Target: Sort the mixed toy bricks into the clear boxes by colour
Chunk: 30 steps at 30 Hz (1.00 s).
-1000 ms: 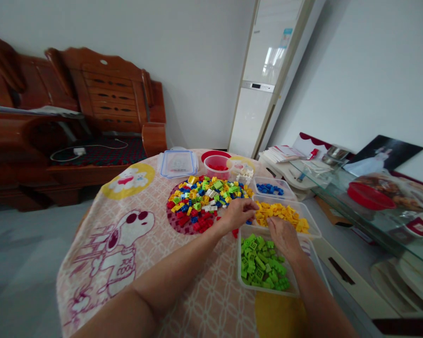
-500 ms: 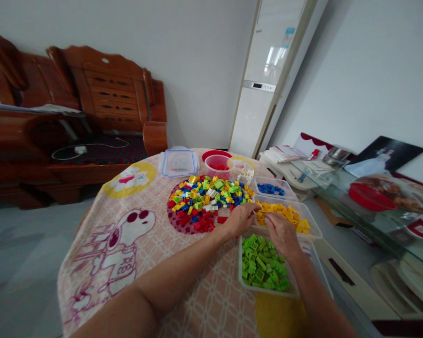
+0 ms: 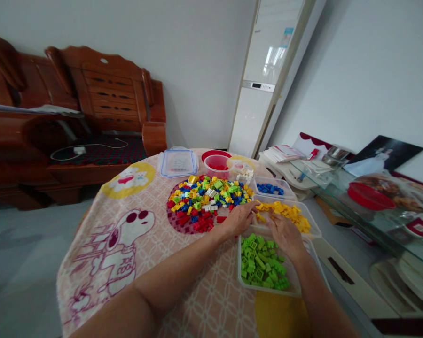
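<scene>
My left hand (image 3: 239, 219) is at the near left corner of a clear plastic box (image 3: 315, 229) with yellow toy bricks (image 3: 289, 213) in it. Its fingers are bent together, and what they pinch, if anything, is too small to make out. My right hand (image 3: 285, 236) hovers over the near side of that box, palm down, thumb and fingers somewhat apart, with no brick visible in it. Just below, a second clear box (image 3: 245, 283) holds green bricks (image 3: 262, 263). Left of the hands spreads a mixed pile of coloured bricks (image 3: 211, 195).
Behind the yellow bricks stands a small box of blue bricks (image 3: 270, 189). White bricks (image 3: 246, 175) lie beside a round tub (image 3: 216, 170) with red pieces. A blue-rimmed lid (image 3: 179, 163) lies at the back. A glass shelf (image 3: 359, 204) borders the table's right side.
My hands have drawn slightly apart over the yellow box; the right fingers have loosened from a pinch. The boxes and the brick pile have stayed in place.
</scene>
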Tool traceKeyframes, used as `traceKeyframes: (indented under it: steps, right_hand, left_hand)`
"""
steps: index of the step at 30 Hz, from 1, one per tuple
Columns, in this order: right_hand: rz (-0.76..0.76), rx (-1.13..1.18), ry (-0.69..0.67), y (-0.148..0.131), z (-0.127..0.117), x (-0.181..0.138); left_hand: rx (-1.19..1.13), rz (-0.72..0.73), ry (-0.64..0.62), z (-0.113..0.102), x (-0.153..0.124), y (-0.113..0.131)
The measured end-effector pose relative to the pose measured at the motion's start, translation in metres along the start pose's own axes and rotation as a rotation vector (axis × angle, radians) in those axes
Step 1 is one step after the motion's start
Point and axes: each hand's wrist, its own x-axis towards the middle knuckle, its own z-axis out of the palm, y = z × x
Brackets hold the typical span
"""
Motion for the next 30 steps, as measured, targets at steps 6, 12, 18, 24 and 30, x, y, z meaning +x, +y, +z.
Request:
traceKeyframes:
  steps: [6, 12, 18, 24, 30]
  right_hand:
    - [0.010, 0.033, 0.036, 0.000, -0.003, 0.000]
    - [-0.236, 0.212, 0.042, -0.014, -0.002, -0.001]
    - [-0.081, 0.090, -0.057, -0.013, -0.003, 0.000]
    - [-0.061, 0.051, -0.064, -0.011, -0.003, -0.001]
    - [-0.053, 0.051, -0.082, -0.012, -0.004, -0.001]
  left_hand:
    - [-0.010, 0.005, 0.020, 0.003, -0.002, -0.001]
    - [-0.020, -0.005, 0.019, 0.002, -0.002, 0.002]
    - [-0.033, -0.005, 0.028, 0.004, -0.003, 0.000]
    - [0.014, 0.026, 0.055, -0.011, 0.001, -0.005]
    - [0.124, -0.136, 0.090, -0.051, 0.004, -0.025]
